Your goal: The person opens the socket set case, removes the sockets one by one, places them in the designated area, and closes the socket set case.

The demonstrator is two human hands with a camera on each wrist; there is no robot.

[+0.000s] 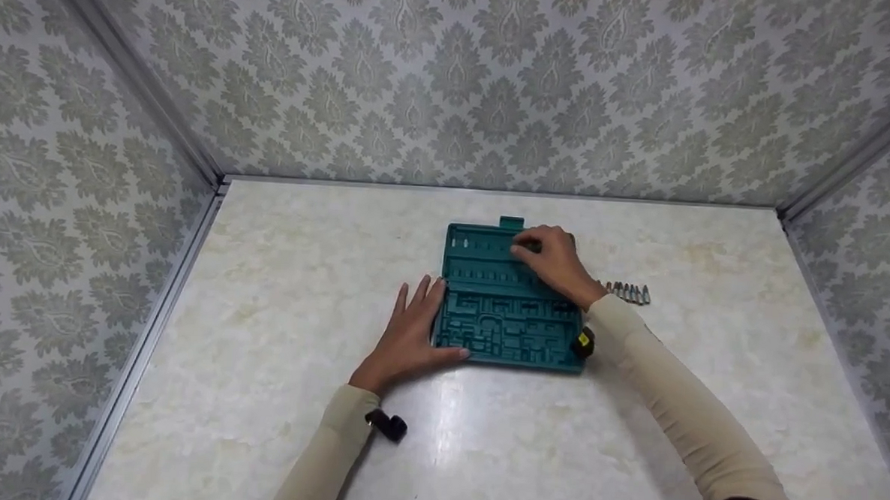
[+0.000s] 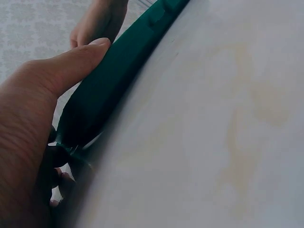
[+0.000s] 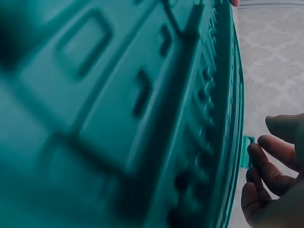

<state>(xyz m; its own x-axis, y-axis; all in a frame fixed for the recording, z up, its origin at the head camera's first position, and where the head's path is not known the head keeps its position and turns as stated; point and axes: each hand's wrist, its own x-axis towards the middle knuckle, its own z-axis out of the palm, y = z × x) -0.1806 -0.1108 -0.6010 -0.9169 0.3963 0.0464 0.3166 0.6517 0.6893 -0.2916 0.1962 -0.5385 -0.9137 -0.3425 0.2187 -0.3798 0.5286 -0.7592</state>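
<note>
A green plastic tool case (image 1: 508, 362) lies unfolded on the table, its moulded half in front and its lid (image 1: 482, 264) behind. My left hand (image 1: 411, 335) rests at the case's left front corner. Its thumb (image 2: 78, 64) lies on the front rim, and its outstretched fingers lie along the left side. Over the lid's right part is my right hand (image 1: 553, 258). In the right wrist view its fingers (image 3: 270, 173) are loosely bent, the thumb is apart, and nothing shows between them. Several metal screwdriver bits (image 1: 631, 293) lie in a row right of the case, partly behind the right wrist.
Two small pale pieces (image 1: 460, 243) show at the lid's far left. A green latch (image 1: 511, 223) sticks out from the lid's far edge. The pale marbled table (image 1: 301, 274) meets patterned walls (image 1: 459, 93) at the back and sides.
</note>
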